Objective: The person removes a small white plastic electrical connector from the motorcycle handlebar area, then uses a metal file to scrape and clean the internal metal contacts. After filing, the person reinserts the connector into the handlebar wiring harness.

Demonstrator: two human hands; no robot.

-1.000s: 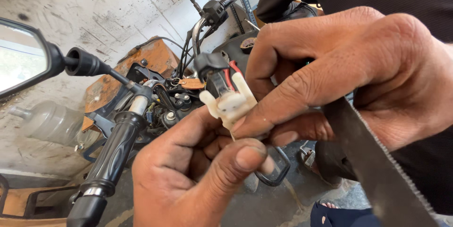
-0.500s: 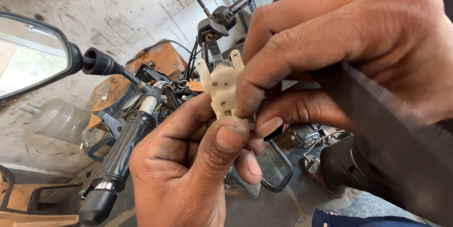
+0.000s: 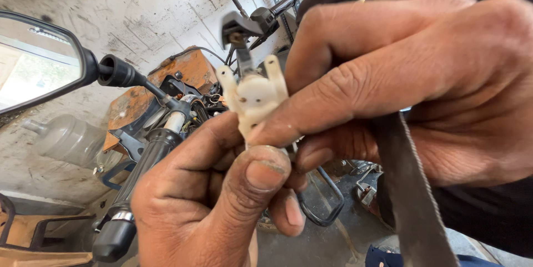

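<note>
Since the earlier frames, both hands and the white plastic plug (image 3: 254, 97) are brought closer and higher in view, and the plug is turned so that its two prongs point upward. The plug is pinched from the right by the fingers of the right hand (image 3: 411, 89), which is closed around it. From below, it is supported by the left hand (image 3: 216, 200), closed tightly, the thumb pressed against the plug's base. A dark flat strap (image 3: 413, 200) is seen hanging below the right hand. Left of the left hand, a black handlebar grip (image 3: 139, 172) is noted, with a mirror (image 3: 36, 61) further left and above. Behind the plug, a brake lever (image 3: 261, 20) is visible.
</note>
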